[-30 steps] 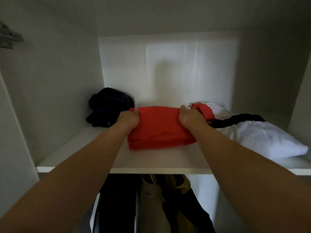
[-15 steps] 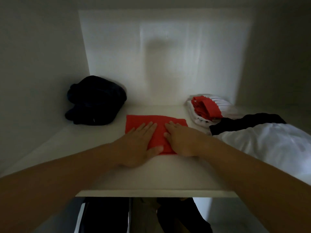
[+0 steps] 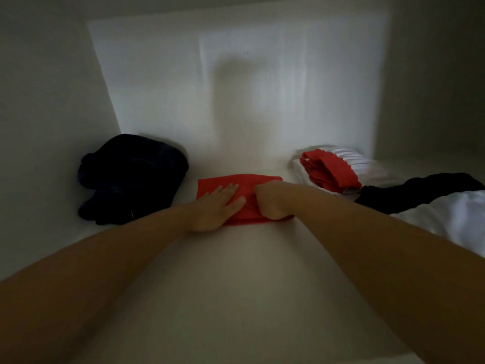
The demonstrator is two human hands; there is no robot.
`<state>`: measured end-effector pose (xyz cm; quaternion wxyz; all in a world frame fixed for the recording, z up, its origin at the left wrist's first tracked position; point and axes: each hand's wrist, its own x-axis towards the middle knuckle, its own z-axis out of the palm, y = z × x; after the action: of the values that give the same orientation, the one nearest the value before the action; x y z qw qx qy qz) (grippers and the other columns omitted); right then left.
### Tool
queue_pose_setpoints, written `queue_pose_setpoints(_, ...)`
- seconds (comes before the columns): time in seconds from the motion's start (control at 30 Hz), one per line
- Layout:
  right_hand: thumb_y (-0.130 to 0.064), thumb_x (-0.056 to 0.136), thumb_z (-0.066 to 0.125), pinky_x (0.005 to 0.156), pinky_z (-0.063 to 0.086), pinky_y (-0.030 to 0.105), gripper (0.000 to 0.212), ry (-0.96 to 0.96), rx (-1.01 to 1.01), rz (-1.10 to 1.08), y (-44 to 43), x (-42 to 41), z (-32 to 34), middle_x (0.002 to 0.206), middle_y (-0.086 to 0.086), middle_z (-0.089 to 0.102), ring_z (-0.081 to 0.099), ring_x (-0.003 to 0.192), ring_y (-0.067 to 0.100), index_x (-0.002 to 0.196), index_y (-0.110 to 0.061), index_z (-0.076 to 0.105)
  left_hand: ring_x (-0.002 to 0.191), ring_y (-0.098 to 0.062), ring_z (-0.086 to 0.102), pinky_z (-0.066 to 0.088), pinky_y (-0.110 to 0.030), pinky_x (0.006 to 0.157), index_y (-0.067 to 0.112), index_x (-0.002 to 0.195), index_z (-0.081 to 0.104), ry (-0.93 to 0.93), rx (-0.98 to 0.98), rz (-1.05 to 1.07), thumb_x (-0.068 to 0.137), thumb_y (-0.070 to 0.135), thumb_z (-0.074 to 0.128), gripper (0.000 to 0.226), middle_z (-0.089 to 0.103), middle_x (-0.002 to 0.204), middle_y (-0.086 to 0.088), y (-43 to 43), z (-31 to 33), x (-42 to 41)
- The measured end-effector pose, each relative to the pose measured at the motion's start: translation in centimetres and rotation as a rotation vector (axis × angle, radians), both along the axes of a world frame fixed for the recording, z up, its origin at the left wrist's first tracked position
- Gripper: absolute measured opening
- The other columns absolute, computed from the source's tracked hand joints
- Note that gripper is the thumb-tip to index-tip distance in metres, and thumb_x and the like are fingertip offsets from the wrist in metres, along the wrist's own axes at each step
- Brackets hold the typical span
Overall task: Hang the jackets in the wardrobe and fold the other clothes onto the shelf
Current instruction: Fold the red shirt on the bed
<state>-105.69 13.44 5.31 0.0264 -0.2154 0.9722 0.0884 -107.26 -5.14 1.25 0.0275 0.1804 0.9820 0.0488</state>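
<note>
A folded red garment lies flat on the white wardrobe shelf, near the middle. My left hand presses flat on its left half with straight fingers. My right hand sits on its right half with the fingers curled into the red cloth. Both forearms reach in from the bottom corners.
A dark navy bundle lies at the back left against the side wall. At the right sits a white and red folded pile, with a black strip and a white garment in front of it. The wardrobe walls close in on three sides.
The view has moved deeper into the shelf and the shelf's front edge has left the frame. My right hand went from lying flat to curling its fingers into the red cloth.
</note>
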Motion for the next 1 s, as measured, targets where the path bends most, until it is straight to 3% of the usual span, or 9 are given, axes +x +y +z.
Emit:
queue_pose_setpoints(0.07,-0.017,0.103,0.049,0.094,0.043,0.032,0.048,0.013,-0.044,-0.059,-0.6,-2.5,-0.6,0.142,0.02,0.053,0.056,0.126,0.034,0.146,0.003,0.041,0.155,-0.02,-0.008,-0.002,-0.042,0.125,0.021,0.158,-0.009,-0.015,-0.038,-0.023,0.111,0.032,0.015,0.054,-0.011,0.168,0.0,-0.6,0.0,-2.9)
queue_pose_setpoints(0.13,-0.02,0.101,0.054,0.102,0.042,0.035,0.067,0.036,-0.088,-0.096,-1.3,-4.7,-1.2,0.147,0.023,0.049,0.052,0.131,0.036,0.154,0.005,0.022,0.155,-0.025,-0.006,0.002,-0.046,0.125,0.016,0.157,-0.009,-0.014,-0.026,-0.006,0.111,0.017,0.015,0.053,-0.011,0.167,-0.004,-1.1,0.1,-5.4)
queue_pose_setpoints(0.23,-0.021,0.1,0.054,0.105,0.041,0.039,0.072,0.074,-0.153,-0.109,-1.6,-7.9,-2.5,0.146,0.026,0.049,0.052,0.13,0.038,0.155,0.006,0.016,0.155,-0.028,-0.003,0.007,-0.048,0.124,0.016,0.16,-0.005,0.013,-0.069,0.021,0.111,0.025,0.018,0.054,-0.009,0.168,-0.004,-1.0,0.1,-8.6)
queue_pose_setpoints(0.4,-0.022,0.099,0.044,0.113,0.031,0.041,0.05,0.102,-0.305,-0.134,-0.6,-11.2,-4.0,0.146,0.021,0.047,0.046,0.134,0.035,0.144,-0.002,0.035,0.155,-0.024,0.003,0.009,-0.046,0.125,0.021,0.161,-0.001,0.079,-0.01,0.06,0.108,0.049,0.021,0.064,0.001,0.169,-0.001,-0.9,-0.7,-11.4)
queue_pose_setpoints(0.6,-0.02,0.102,0.042,0.121,0.023,0.043,0.051,0.09,-0.334,-0.15,-0.8,-10.0,-3.8,0.155,0.015,0.039,0.036,0.143,0.033,0.15,-0.004,0.036,0.155,-0.022,0.003,0.007,-0.045,0.125,0.022,0.161,-0.002,0.11,-0.006,0.03,0.107,0.05,0.023,0.065,0.001,0.169,-0.001,-1.0,-1.5,-12.0)
queue_pose_setpoints(0.7,-0.017,0.1,0.052,0.113,0.036,0.045,0.047,0.062,-0.32,-0.185,-1.1,-8.0,-2.4,0.147,0.018,0.047,0.047,0.135,0.036,0.144,-0.003,0.045,0.155,-0.023,0.003,0.007,-0.045,0.125,0.018,0.16,-0.004,0.088,-0.076,0.038,0.107,0.049,0.022,0.067,-0.001,0.169,-0.003,-0.7,-0.7,-11.7)
queue_pose_setpoints(0.77,-0.016,0.098,0.058,0.097,0.048,0.041,0.038,0.079,-0.366,-0.205,-1.0,-6.1,-0.8,0.132,0.018,0.059,0.058,0.122,0.037,0.134,-0.006,0.055,0.155,-0.025,0.007,0.01,-0.044,0.124,0.013,0.161,-0.002,0.125,-0.164,0.043,0.107,0.049,0.023,0.069,0.002,0.169,-0.008,-0.3,0.8,-10.7)
queue_pose_setpoints(0.87,-0.016,0.102,0.048,0.09,0.044,0.036,0.028,0.125,-0.621,-0.244,-0.1,-2.2,1.8,0.13,0.021,0.06,0.058,0.12,0.036,0.124,-0.003,0.06,0.149,-0.028,0.027,0.022,-0.037,0.121,0.006,0.159,0.017,0.258,-0.173,0.0,0.107,0.044,0.031,0.066,0.022,0.164,-0.015,0.9,4.2,-7.5)
queue_pose_setpoints(1.0,-0.015,0.103,0.042,0.081,0.044,0.031,0.03,0.221,-0.697,-0.304,3.2,5.5,3.4,0.123,0.018,0.062,0.06,0.115,0.036,0.126,-0.004,0.059,0.124,-0.029,0.056,0.044,-0.039,0.104,0.017,0.137,0.056,0.399,-0.205,-0.139,0.105,0.043,0.036,0.046,0.06,0.139,-0.01,3.6,8.5,0.5)
